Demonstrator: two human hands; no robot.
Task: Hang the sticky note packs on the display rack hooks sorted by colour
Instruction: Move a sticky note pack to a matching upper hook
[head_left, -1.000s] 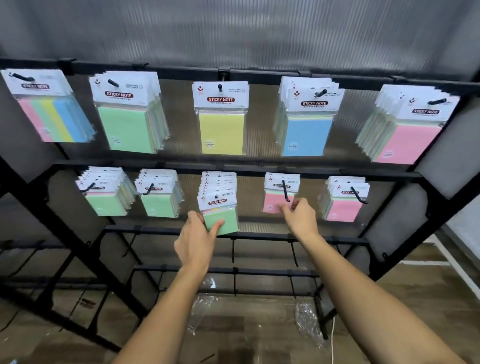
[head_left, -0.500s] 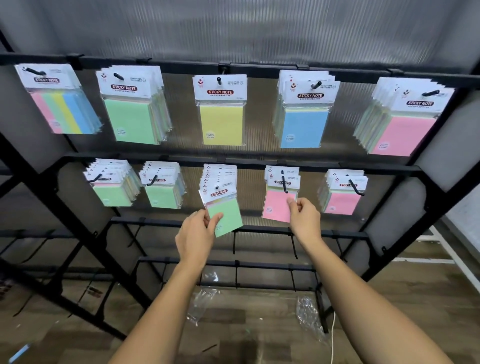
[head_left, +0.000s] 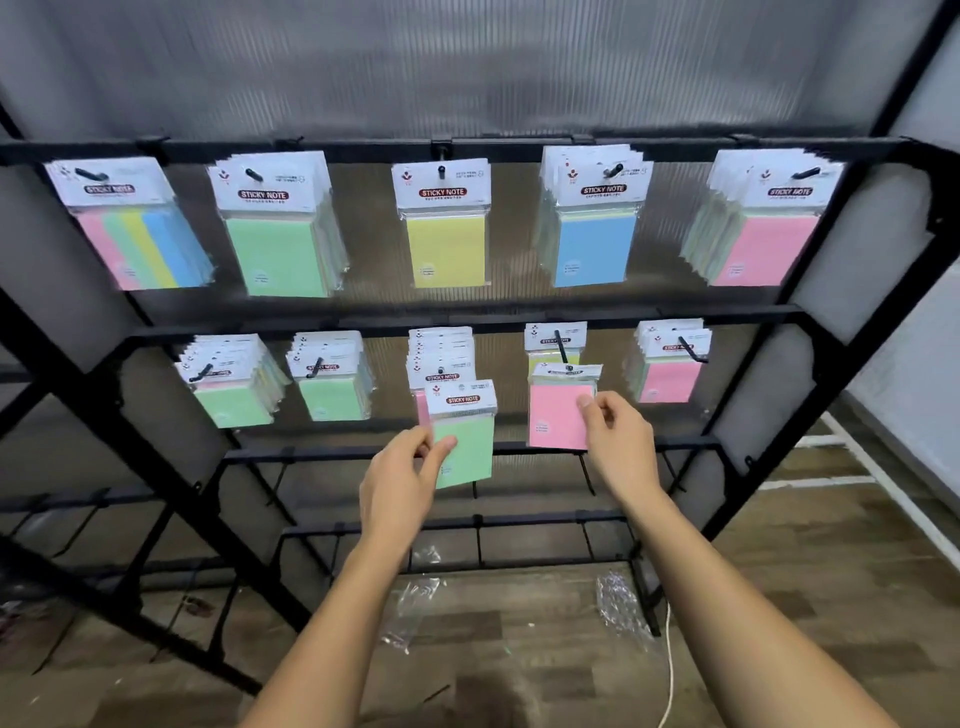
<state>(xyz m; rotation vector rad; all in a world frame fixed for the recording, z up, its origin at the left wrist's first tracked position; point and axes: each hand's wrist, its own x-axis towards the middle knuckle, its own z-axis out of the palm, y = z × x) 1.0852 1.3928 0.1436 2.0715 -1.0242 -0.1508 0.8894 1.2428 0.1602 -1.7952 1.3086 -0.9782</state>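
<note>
A black display rack (head_left: 519, 318) with two rows of hooks is shown from above and in front, against a ribbed translucent panel. On the upper row, five bundles of sticky note packs are hung, from left to right: a multicolour bundle (head_left: 136, 228), a green bundle (head_left: 278, 228), a single yellow pack (head_left: 444, 226), a blue-fronted bundle (head_left: 592, 221) and a pink-fronted bundle (head_left: 758, 223). On the lower row, two green-fronted bundles (head_left: 234, 382) (head_left: 327, 376) are hung at the left, a thick stack of packs (head_left: 441, 358) at the centre, a yellow-fronted pack (head_left: 555, 344) on the fourth hook (head_left: 561, 347), and a pink-fronted bundle (head_left: 670, 366) at the right.

A green pack (head_left: 462, 434) is pinched at its lower left edge between thumb and fingers of the left hand (head_left: 405, 478); it is held in front of and below the central stack, and whether its header is on a hook cannot be told. A pink pack (head_left: 561, 408) is gripped at its right edge by the right hand (head_left: 618, 447), thumb on the front face; it is held just below the tip of the fourth hook, with its header overlapping the yellow-fronted pack behind it.

Below the hands, bare lower rails of the rack are seen. Two crumpled pieces of clear plastic wrap (head_left: 410, 613) (head_left: 621, 608) and a white cord (head_left: 670, 670) lie on the wood-patterned floor (head_left: 831, 571)
</note>
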